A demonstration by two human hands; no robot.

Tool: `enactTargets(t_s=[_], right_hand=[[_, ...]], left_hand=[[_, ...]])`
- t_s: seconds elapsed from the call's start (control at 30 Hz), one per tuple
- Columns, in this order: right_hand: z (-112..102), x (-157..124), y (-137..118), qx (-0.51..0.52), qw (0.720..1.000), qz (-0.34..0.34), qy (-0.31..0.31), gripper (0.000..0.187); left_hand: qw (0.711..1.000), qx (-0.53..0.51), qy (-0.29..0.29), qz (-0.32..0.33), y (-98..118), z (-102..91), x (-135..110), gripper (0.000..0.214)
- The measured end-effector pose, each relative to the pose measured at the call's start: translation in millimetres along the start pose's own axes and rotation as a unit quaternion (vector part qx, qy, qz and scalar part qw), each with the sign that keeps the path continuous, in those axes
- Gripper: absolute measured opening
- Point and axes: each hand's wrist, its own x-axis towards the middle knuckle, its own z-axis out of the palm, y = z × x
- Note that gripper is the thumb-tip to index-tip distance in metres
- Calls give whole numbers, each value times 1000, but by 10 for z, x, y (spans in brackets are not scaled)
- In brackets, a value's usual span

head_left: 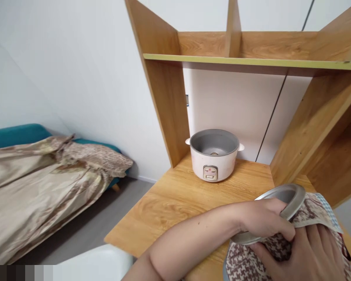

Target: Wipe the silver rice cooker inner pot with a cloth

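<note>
Here my left hand (266, 220) clamps the rim of the round grey metal inner pot (283, 203), tilted, mouth facing up-left; my right hand (307, 253) presses the brown houndstooth cloth (251, 263) against it.

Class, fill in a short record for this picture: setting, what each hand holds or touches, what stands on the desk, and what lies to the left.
setting: wooden desk with shelf unit against a white wall
left hand: grips the rim of a metal pot
right hand: presses a patterned cloth against the pot
on desk: white cooker, lid off, inside bare
to the left: bed under a beige cover
</note>
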Motion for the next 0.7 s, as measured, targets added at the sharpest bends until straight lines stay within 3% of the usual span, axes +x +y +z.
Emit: enactTargets(t_s=[0.2,0.37,0.57,0.7], right_hand=[[143,-103,281,101,994,-9,-28,75],[137,-160,393,156,982,61,-85,71],[206,-114,485,177,982,11,-65,77],[218,-85,439,162,985,8,-51,78]], left_hand=[[999,19,-31,2,37,48,-43,20],[996,72,-51,-29,114,93,-70,18],[995,73,-42,-46,173,94,-82,16],[999,17,-23,-37,119,82,-39,21]])
